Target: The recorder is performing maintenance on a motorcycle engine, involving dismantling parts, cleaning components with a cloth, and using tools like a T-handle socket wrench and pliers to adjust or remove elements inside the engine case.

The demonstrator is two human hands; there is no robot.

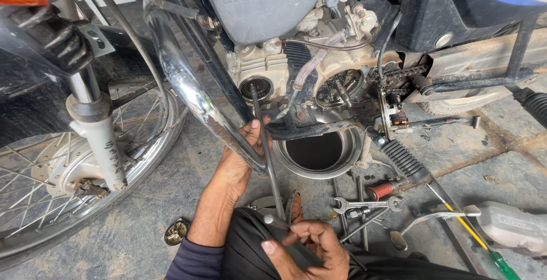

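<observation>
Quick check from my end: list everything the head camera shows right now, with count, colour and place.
motorcycle engine: one, grey, opened, top centre
long rod tool: one, dark, running from the engine opening down to the hands
exhaust pipe: one, chrome, left of the engine
rear wheel: one, spoked, left
round pan: one, metal, on the floor under the engine
open-end spanner: one, silver, on the floor right of centre
screwdriver: one, green handle, lower right
kick lever: one, black ribbed, right of the pan
left hand: one, around the rod's upper part
right hand: one, at the rod's lower end
</observation>
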